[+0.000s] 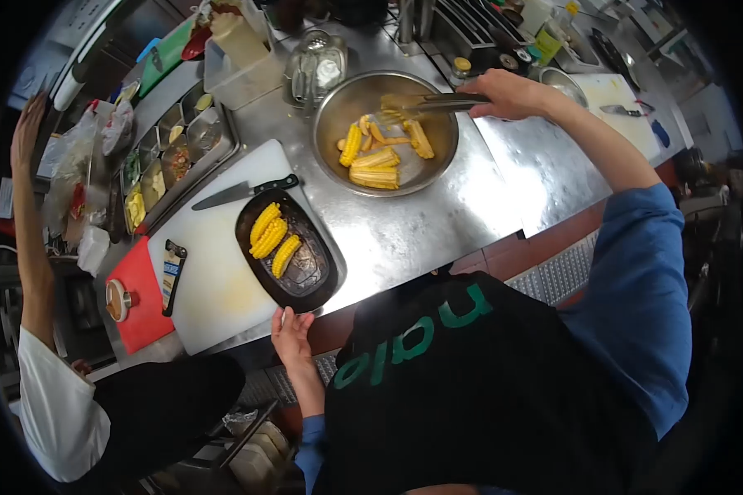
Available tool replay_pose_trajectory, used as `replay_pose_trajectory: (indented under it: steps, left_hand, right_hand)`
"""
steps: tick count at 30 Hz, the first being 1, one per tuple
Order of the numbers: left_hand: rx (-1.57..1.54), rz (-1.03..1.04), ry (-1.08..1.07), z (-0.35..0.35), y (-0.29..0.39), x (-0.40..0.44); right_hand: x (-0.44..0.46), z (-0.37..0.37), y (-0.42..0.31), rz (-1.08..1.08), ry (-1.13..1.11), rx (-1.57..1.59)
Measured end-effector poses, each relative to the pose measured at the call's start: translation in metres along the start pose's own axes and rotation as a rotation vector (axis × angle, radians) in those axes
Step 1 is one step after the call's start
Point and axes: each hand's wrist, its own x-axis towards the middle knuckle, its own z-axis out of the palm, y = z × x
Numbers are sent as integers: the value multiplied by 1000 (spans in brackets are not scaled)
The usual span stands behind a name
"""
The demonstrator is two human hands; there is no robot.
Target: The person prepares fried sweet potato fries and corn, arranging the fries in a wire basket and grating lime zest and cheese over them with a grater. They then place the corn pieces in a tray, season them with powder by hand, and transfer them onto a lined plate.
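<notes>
My right hand point(504, 92) is closed around metal tongs point(437, 102), which reach into a large steel bowl point(326, 157). Inside the bowl lie several yellow corn pieces point(375, 169); the tong tips are among them near the far side, and whether they grip one I cannot tell. My left hand point(293, 334) has its fingertips at the near rim of a black oval dish point(309, 276), holding it at that end. Several curved corn pieces point(268, 235) rest in the dish, which sits partly on a white cutting board point(215, 272).
A knife point(243, 191) lies on the board just beyond the dish. A label-covered black-edged tool point(173, 276) lies farther left, near a red board point(136, 289). Ingredient trays point(177, 161) stand behind. Another person's arm point(33, 223) reaches up at the far left.
</notes>
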Motion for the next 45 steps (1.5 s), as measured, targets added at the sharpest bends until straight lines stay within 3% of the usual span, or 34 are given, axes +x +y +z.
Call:
replay_pose_trajectory:
  steps: [3, 8, 10, 11, 15, 20, 22, 23, 25, 26, 27, 28, 30, 33, 35, 38, 45]
  left_hand:
    - [2, 7, 17, 2, 1, -2]
    - [15, 17, -2, -2, -1, 0]
    - [25, 22, -20, -5, 0, 1]
    - [31, 17, -31, -5, 0, 1]
    - [36, 18, -7, -2, 1, -1]
    - [29, 30, 6, 1, 3, -3]
    - [27, 34, 15, 4, 1, -6]
    - [132, 133, 39, 6, 1, -9]
    - [221, 235, 74, 15, 6, -15]
    - [599, 646, 284, 25, 11, -20]
    - [984, 1045, 503, 35, 16, -23]
    - [975, 1031, 526, 42, 21, -23]
    - [1261, 1234, 342, 51, 32, -15]
    - [1377, 1282, 282, 61, 36, 10]
    - [1439, 1285, 217, 70, 40, 21]
    - [1419, 1342, 218, 74, 41, 39]
    - [1338, 1322, 211, 76, 47, 25]
  right_hand:
    - [-15, 14, -10, -168, 113, -423]
    - [0, 32, -10, -253, 185, -688]
    - [18, 21, 2, 12, -242, 9]
    - [21, 16, 9, 135, -322, 228]
    - [57, 10, 37, 231, -527, 407]
    - [94, 17, 28, 161, -667, 245]
    - [88, 25, 28, 74, -482, 243]
    - [79, 26, 22, 72, -484, 235]
    - [57, 26, 7, -8, -260, 52]
    - [49, 29, 11, -284, -59, -273]
    - [35, 28, 5, -245, 17, -326]
    - [20, 27, -2, -210, 92, -380]
    - [5, 28, 2, -278, 247, -470]
    - [-25, 18, -17, -280, 346, -500]
    - [-40, 11, -30, -287, 544, -433]
    - [-46, 6, -43, -257, 590, -507]
    - [-2, 11, -11, -103, 362, -570]
